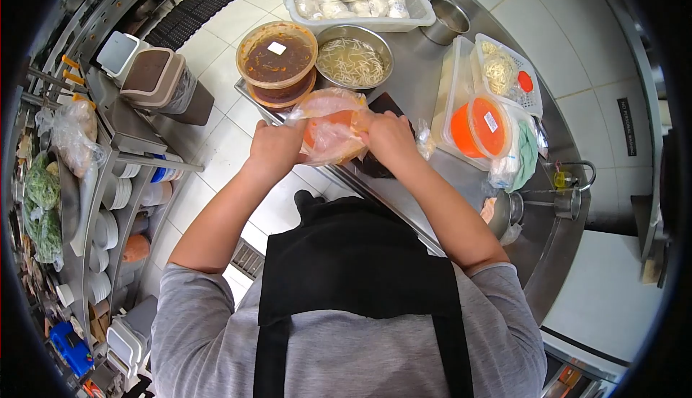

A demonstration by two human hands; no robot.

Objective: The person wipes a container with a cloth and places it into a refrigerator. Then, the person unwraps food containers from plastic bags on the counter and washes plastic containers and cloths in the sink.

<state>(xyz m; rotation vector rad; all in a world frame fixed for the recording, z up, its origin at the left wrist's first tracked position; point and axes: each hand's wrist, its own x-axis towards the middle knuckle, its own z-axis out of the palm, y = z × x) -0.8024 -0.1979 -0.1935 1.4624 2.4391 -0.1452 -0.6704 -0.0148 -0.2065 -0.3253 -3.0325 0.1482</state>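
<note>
Two bare hands hold a clear plastic bag [333,130] with orange showing through it. The left hand's [279,150] fingers curl in and pinch the bag's left side; the right hand's [391,139] fingers pinch its right side, so the film is stretched between them. The bag is at the near left edge of the steel worktop [412,81]; I cannot tell whether its underside touches anything.

Just beside and partly under the right hand lies a dark item [384,105], mostly hidden. Past the bag on the left stand two stacked tubs, the upper tub [254,63] full of brown sauce, with a white square on top. Touching or nearly touching it on the right is a metal bowl [355,56] of pale strands in liquid. Farther off, a white tray [355,25] carries wrapped white bundles, with a metal pot [445,22] beside its right end.

To the right of the hands, a translucent bin [441,121] stands near a white basket [532,99] of pale shreds, a lidded orange tub [472,130] and a green cloth [528,151]. At the far right is a tap [591,175]. Well apart on the left, beyond the tiled floor [216,154], shelves hold stacked white bowls [105,231].
</note>
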